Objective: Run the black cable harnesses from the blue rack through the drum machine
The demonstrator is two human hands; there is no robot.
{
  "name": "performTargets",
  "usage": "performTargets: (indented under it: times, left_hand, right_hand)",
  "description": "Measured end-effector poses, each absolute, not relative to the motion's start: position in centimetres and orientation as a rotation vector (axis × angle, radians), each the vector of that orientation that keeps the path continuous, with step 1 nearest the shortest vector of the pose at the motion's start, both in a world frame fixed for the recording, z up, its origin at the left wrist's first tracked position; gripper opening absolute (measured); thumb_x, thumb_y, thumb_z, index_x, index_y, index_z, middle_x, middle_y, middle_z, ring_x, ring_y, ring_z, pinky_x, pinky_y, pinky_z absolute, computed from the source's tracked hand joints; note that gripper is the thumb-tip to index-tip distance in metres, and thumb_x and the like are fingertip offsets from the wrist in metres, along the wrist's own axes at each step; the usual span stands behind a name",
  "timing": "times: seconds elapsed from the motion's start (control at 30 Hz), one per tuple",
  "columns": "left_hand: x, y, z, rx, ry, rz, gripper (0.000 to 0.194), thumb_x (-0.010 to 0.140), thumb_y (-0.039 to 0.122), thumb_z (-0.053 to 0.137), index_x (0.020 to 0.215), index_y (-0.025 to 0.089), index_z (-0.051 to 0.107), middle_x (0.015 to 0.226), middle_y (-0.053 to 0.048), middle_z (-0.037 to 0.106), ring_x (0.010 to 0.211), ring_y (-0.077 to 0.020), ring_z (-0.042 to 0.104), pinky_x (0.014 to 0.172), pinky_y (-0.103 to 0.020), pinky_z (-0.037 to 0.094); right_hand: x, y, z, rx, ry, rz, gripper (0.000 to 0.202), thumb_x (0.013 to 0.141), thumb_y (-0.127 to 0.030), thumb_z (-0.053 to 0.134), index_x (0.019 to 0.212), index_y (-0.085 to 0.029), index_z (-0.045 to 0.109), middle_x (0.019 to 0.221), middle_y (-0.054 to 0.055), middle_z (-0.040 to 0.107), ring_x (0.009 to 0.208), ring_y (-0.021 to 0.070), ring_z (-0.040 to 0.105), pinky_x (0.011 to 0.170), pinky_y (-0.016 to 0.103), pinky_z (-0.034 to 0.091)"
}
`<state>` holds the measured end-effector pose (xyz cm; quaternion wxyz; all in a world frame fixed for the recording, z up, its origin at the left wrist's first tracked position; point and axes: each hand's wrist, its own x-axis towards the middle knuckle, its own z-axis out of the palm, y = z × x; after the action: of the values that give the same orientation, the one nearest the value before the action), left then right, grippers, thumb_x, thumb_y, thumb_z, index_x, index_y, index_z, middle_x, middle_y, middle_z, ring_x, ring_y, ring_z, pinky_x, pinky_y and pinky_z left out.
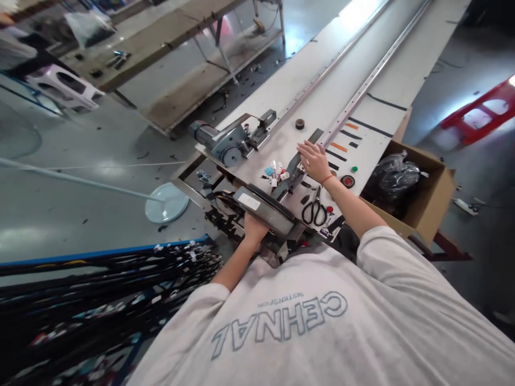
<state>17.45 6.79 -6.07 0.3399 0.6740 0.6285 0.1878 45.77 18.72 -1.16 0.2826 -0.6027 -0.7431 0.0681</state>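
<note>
My left hand (255,228) reaches to the lower side of a dark grey box-shaped machine part with a white label (249,201); its fingers are hidden behind that part. Over the long grey metal arm (287,179) at the bench end, my right hand (316,161) lies with its fingers stretched out and nothing held in it. Whether it presses on the arm I cannot tell. White, blue and red wire connectors (276,174) stick up in a bundle between the hands. Black-handled scissors (315,212) lie just below my right wrist.
The long white bench (362,80) carries two metal rails and black and orange strips. A motor unit (231,142) sits at its left end, a tape roll (300,124) farther up. A cardboard box (430,201) stands at right, black cable harnesses (120,300) at lower left.
</note>
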Motion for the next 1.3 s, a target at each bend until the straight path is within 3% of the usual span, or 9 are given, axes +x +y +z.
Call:
performTargets:
  times: [0.1,0.2,0.27,0.33,0.4,0.63,0.93,1.2,1.3]
  left_hand:
    - [15.9,3.7,-5.6,1.849,1.774,0.523,0.048,0.08,0.028,0.059,0.124,0.009,0.054,0.137,-0.026,0.053,0.134,-0.0382,0.041,0.109,-0.049,0.032]
    - [13.8,1.0,-6.0,1.837,1.925,0.483,0.06,0.088,0.044,0.052,0.136,0.009,0.044,0.134,-0.025,0.056,0.116,-0.035,0.058,0.09,-0.042,0.047]
    - [12.6,0.0,-6.6,1.773,1.961,0.378,0.051,0.089,0.049,0.048,0.125,0.012,0.054,0.107,-0.019,0.07,0.095,-0.0321,0.067,0.075,-0.036,0.049]
    - [11.8,-0.3,-7.2,1.742,1.968,0.32,0.039,0.089,0.047,0.046,0.104,0.015,0.063,0.082,-0.012,0.071,0.08,-0.0287,0.069,0.067,-0.031,0.047]
    - [11.4,-0.1,-7.5,1.737,1.973,0.335,0.032,0.088,0.044,0.046,0.089,0.017,0.063,0.073,-0.01,0.069,0.073,-0.0265,0.068,0.063,-0.028,0.045]
    - [10.6,-0.6,-7.2,1.686,1.872,0.388,0.035,0.083,0.046,0.044,0.071,0.018,0.061,0.064,-0.008,0.065,0.066,-0.0233,0.064,0.06,-0.027,0.042]
    - [8.0,-4.3,-7.9,1.555,1.83,0.379,0.04,0.08,0.051,0.04,0.067,0.018,0.058,0.059,-0.004,0.061,0.061,-0.0183,0.055,0.056,-0.025,0.038]
    - [3.4,-8.2,-9.9,1.368,1.966,0.108,0.025,0.075,0.038,0.046,0.057,0.023,0.054,0.054,0.0,0.059,0.063,-0.0209,0.061,0.059,-0.026,0.042]
    - [1.7,-10.5,-9.4,1.342,1.971,0.062,0.018,0.07,0.035,0.05,0.057,0.024,0.056,0.054,0.002,0.061,0.068,-0.0224,0.066,0.06,-0.026,0.046]
  right_hand:
    - [50.4,15.0,-2.8,-1.984,-1.789,0.112,0.046,0.095,-0.03,0.032,0.132,-0.016,0.055,0.147,0.014,0.045,0.142,0.0289,0.028,0.113,0.056,0.015]
    - [54.9,12.5,-5.1,-2.398,-1.569,0.223,0.056,0.095,-0.04,0.034,0.14,-0.01,0.045,0.149,0.019,0.041,0.145,0.0333,0.022,0.112,0.061,0.015]
    - [56.6,11.7,-6.3,-2.551,-1.524,0.363,0.064,0.094,-0.048,0.036,0.144,-0.009,0.04,0.147,0.021,0.044,0.143,0.0332,0.027,0.112,0.061,0.016]
    - [57.2,11.6,-7.0,-2.614,-1.527,0.442,0.067,0.093,-0.052,0.037,0.146,-0.01,0.038,0.145,0.021,0.046,0.141,0.0319,0.031,0.112,0.059,0.017]
    - [57.1,11.9,-7.1,-2.642,-1.519,0.461,0.067,0.093,-0.053,0.037,0.146,-0.011,0.038,0.144,0.021,0.047,0.139,0.0316,0.034,0.112,0.058,0.019]
    - [56.7,12.3,-6.4,-2.702,-1.451,0.49,0.06,0.093,-0.046,0.043,0.142,-0.013,0.041,0.136,0.021,0.054,0.129,0.0321,0.046,0.108,0.057,0.026]
    - [56.4,12.7,-6.9,-2.792,-1.365,0.472,0.057,0.089,-0.04,0.049,0.138,-0.013,0.044,0.125,0.02,0.06,0.119,0.0321,0.054,0.103,0.054,0.032]
    - [56.2,13.0,-6.0,-2.788,-1.298,0.466,0.06,0.086,-0.039,0.055,0.137,-0.009,0.046,0.127,0.022,0.059,0.12,0.0347,0.053,0.102,0.053,0.035]
    - [52.7,9.9,-6.5,-2.562,-1.466,0.323,0.053,0.09,-0.035,0.047,0.135,-0.008,0.049,0.134,0.022,0.055,0.128,0.0321,0.047,0.106,0.049,0.034]
